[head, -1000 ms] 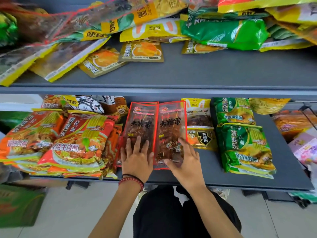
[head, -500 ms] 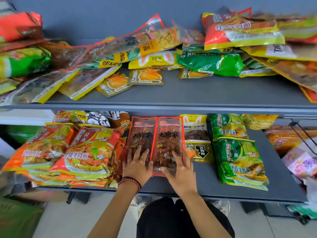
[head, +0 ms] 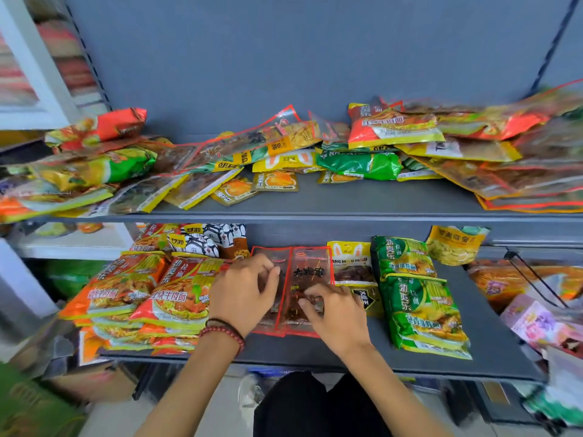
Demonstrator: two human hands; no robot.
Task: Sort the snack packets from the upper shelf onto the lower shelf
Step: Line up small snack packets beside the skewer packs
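Two red-edged clear skewer packets (head: 310, 272) lie side by side on the grey lower shelf (head: 347, 351). My left hand (head: 243, 291) hovers over the left packet, with loosely curled fingers that hold nothing. My right hand (head: 334, 313) is over the lower part of the right packet, its fingertips bent down at the packet. A jumbled pile of snack packets (head: 359, 165) covers the back of the upper shelf (head: 347, 200); two small orange sachets (head: 277, 181) lie in front of it.
Stacked orange noodle packets (head: 176, 298) fill the lower shelf's left side. A yellow packet (head: 353, 266) and green noodle packets (head: 422, 307) lie to the right of the skewer packets. More goods sit on a rack (head: 536, 313) at far right. Bare shelf shows along the lower front edge.
Both hands have come up from pressing flat on the skewer packets, and their fingers have curled. The view has tilted upward, so more of the upper shelf shows.
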